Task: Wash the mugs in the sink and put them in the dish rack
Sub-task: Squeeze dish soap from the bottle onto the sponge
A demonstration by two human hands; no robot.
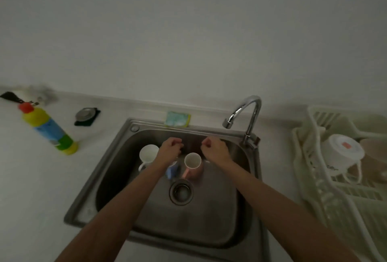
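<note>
Both hands are out over the brushed-steel sink (188,220)! The left hand (170,149) has its fingers curled in, gripping nothing. The right hand (213,149) is the same, an empty fist. Just left of the left hand stands a white ceramic mug (148,154). Between the 2 wrists is a pink mug (193,163), mouth up. A blue mug (172,171) peeks from under the left wrist. Well right of the right hand, the cream plastic dish rack (303,157) holds 1 upturned white cup (341,150).
</note>
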